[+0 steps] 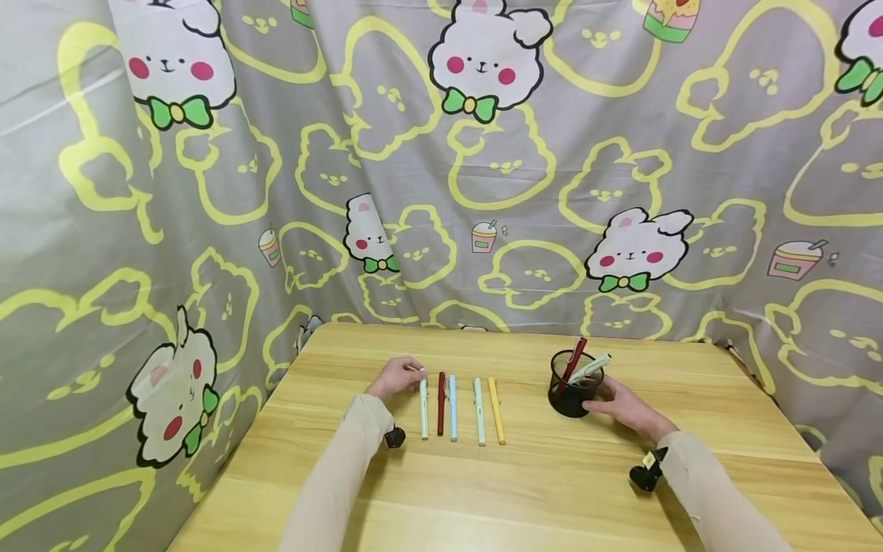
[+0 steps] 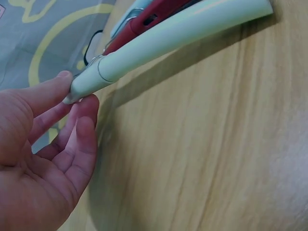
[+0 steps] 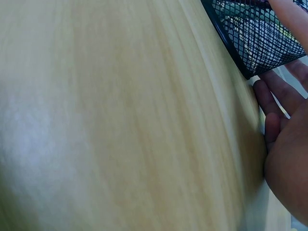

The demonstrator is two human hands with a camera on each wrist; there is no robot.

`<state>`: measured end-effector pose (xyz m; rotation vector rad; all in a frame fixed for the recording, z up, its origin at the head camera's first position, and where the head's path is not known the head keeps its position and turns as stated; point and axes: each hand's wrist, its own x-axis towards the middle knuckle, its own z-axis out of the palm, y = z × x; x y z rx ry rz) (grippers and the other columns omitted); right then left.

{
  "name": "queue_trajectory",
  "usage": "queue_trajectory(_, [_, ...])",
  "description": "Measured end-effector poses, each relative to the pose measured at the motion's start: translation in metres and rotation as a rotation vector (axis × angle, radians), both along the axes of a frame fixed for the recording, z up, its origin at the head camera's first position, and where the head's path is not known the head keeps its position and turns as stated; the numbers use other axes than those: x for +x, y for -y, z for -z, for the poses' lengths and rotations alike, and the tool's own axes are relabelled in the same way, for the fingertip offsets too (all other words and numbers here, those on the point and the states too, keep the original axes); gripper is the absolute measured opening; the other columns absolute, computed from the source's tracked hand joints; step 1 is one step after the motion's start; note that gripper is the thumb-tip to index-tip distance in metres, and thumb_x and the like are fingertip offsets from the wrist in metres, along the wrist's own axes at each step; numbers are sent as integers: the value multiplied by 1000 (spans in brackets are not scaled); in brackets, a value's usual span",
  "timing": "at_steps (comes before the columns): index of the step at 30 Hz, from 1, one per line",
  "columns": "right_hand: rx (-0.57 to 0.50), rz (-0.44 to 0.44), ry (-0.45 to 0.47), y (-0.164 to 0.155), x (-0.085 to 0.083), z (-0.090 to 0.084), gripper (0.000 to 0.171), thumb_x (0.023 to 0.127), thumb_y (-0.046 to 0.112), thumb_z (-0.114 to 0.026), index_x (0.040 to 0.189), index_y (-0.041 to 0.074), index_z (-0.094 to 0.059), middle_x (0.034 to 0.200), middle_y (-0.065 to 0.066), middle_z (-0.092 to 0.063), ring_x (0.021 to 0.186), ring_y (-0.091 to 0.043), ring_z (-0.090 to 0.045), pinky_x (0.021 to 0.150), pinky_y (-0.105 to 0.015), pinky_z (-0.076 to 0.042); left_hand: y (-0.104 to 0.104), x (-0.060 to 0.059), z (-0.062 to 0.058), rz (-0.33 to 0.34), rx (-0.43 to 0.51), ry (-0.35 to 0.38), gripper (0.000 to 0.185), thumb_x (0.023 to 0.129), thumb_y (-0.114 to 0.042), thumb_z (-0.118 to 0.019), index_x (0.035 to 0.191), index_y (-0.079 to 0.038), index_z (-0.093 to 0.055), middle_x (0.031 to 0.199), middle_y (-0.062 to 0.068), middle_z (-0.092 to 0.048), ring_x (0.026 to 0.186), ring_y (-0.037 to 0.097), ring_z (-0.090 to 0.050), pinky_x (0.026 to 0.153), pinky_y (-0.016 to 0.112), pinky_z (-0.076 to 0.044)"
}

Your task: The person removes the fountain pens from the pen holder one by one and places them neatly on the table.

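Note:
My left hand [image 1: 396,376] pinches the far end of a pale green pen [image 1: 424,414], the leftmost in a row on the table; in the left wrist view the thumb and a fingertip meet on the pen's tip [image 2: 89,84]. Beside it lie a dark red pen [image 1: 441,406] and a light blue pen [image 1: 452,410]. After a gap come another pale green pen [image 1: 479,414] and a yellow pen [image 1: 497,414]. At the right, my right hand [image 1: 631,408] grips a black mesh pen holder [image 1: 569,402], thumb in front, other fingers behind. A dark red pen [image 1: 574,356] and a pale green pen [image 1: 592,368] lean inside it.
The wooden table [image 1: 441,498] runs back to a grey curtain [image 1: 428,176] printed with cartoon figures, which also hangs along the left and right sides. A small black camera sits on each wrist, the right one [image 1: 647,471] low over the table.

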<state>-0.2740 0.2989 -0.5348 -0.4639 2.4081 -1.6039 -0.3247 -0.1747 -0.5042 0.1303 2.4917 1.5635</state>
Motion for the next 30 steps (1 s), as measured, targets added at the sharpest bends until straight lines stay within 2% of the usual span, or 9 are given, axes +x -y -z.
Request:
queue_trajectory(2, [0, -6, -5, 0, 0, 0, 62, 89, 22, -67, 139, 0, -38, 136, -24, -44, 127, -42, -37, 95, -35, -39, -2, 0, 2, -8, 2, -1, 17, 89, -11, -66, 99, 2, -66, 85, 9, -67, 72, 17, -62, 65, 28, -53])
queue_trajectory(8, [7, 5, 8, 0, 2, -1, 65, 89, 22, -67, 141, 0, -35, 139, -26, -41, 130, -45, -32, 101, -55, -32, -7, 0, 7, -42, 11, -13, 17, 88, -11, -68, 98, 3, -66, 85, 9, -67, 71, 16, -63, 64, 28, -54])
queue_trajectory(11, [4, 7, 20, 0, 2, -2, 66, 89, 22, -67, 142, 0, -35, 140, -26, -40, 131, -45, -31, 101, -57, -30, -9, 2, 8, -59, -7, -20, 17, 87, -12, -69, 97, 2, -66, 83, 8, -66, 70, 16, -63, 63, 28, -53])
queue_trajectory(21, [7, 3, 12, 0, 1, -1, 65, 90, 22, -67, 142, 0, -35, 140, -26, -39, 131, -45, -30, 101, -55, -31, -11, 2, 8, -76, -30, -26, 14, 88, -13, -68, 94, -1, -68, 75, 5, -67, 66, 15, -62, 56, 26, -49])
queue_trajectory(30, [-22, -1, 12, 0, 2, -3, 62, 89, 21, -67, 141, 1, -37, 139, -24, -42, 130, -43, -33, 95, -33, -38, -11, 1, 8, -79, -20, -17, 12, 90, -9, -65, 94, 2, -69, 78, 10, -68, 68, 17, -63, 58, 27, -50])
